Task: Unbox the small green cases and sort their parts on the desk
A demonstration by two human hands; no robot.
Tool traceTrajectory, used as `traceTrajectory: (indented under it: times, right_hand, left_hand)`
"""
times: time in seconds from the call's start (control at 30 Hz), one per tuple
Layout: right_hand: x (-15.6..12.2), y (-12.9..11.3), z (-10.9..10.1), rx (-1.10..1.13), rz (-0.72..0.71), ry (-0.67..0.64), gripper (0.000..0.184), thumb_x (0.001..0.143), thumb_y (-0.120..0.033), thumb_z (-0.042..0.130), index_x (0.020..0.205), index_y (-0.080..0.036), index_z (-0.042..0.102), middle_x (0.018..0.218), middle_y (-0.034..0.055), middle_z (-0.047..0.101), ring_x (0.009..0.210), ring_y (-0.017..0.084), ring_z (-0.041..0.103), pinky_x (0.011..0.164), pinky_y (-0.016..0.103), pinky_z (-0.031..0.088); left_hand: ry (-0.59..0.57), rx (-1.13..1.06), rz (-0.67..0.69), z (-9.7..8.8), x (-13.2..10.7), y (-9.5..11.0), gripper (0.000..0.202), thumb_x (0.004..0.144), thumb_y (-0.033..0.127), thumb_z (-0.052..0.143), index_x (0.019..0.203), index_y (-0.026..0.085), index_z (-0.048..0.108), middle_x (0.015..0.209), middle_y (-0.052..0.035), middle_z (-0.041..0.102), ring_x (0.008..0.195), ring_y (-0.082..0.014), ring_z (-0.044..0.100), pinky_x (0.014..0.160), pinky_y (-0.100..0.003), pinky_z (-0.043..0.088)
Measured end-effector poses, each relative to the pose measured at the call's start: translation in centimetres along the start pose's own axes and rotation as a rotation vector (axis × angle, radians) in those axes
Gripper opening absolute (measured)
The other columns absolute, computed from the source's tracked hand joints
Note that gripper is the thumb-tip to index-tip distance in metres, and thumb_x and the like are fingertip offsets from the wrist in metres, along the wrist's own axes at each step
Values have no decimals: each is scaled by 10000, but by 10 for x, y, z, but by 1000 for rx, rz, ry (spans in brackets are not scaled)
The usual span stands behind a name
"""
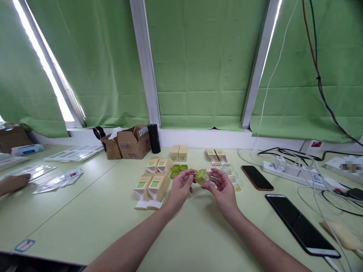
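Note:
Between my hands, above the table, is a small round green item (pixel 201 176) with a clear plastic part on its right side; its exact kind is too small to make out. My left hand (pixel 181 186) closes on its left edge, near a thin yellowish bit at the top. On the other side my right hand (pixel 222 187) grips the clear part with bent fingers. Just left of my left hand sit several green square pieces (pixel 176 171). Clear round plastic covers (pixel 235 180) lie beyond my right hand. Cream cartons with green labels (pixel 159 185) stand at left, flaps open toward me.
Two closed cartons (pixel 179 153) and two open ones (pixel 217 156) stand farther back. To the right lie a phone (pixel 257 177), a larger phone (pixel 302 224) and a power strip (pixel 297 175) with tangled cables. Another person's hand (pixel 15 184) is at far left, near plastic sleeves (pixel 58 182).

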State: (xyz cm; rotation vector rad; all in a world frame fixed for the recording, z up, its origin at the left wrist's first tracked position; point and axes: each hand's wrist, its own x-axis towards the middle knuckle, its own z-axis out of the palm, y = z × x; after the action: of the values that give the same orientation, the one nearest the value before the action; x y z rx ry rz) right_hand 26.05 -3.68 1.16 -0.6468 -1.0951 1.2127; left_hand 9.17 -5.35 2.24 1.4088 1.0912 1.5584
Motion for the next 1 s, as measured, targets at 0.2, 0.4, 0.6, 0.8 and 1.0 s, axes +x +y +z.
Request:
traceTrajectory:
  times: [0.2, 0.4, 0.6, 0.8, 1.0]
  right_hand:
    - [-9, -4, 2, -126, -105, -30, 620, 745, -300, 865, 1280, -286, 551, 1252, 96, 635, 1229, 279, 594, 834, 393, 657]
    - [-15, -5, 2, -256, -218, -92, 567, 844, -290, 767, 1349, -313, 509, 1312, 95, 613, 1244, 269, 595, 824, 375, 645]
    - [-15, -3, 0, -284, -243, -127, 553, 880, -277, 728, 1372, -339, 485, 1342, 85, 597, 1277, 258, 580, 861, 375, 639]
    - [-15, -1, -2, -308, -213, -192, 519, 919, -302, 683, 1388, -339, 462, 1381, 98, 579, 1323, 269, 560, 877, 384, 638]
    - [-17, -2, -2, -447, -230, -271, 512, 926, -254, 621, 1399, -342, 446, 1468, 92, 512, 1259, 249, 598, 883, 375, 622]
  left_hand:
    - [-37, -65, 14, 1, -2, 4, 451, 853, 512, 760, 1129, 160, 701, 1102, -141, 702, 943, -232, 663, 615, -272, 603]
    - [19, -99, 40, 2, -3, 6, 341, 818, 413, 799, 1027, 170, 685, 1058, -105, 690, 921, -222, 672, 618, -295, 643]
    - [56, -83, 86, 3, -3, 7, 270, 799, 350, 815, 940, 156, 690, 964, -89, 715, 841, -193, 692, 641, -279, 626]
    - [41, -43, 111, 4, -7, 11, 196, 855, 335, 761, 882, 165, 668, 1131, -142, 756, 937, -234, 734, 684, -294, 625]
    - [71, 72, 119, 5, -12, 12, 153, 878, 321, 718, 883, 176, 670, 1174, -138, 744, 961, -253, 741, 580, -278, 613]
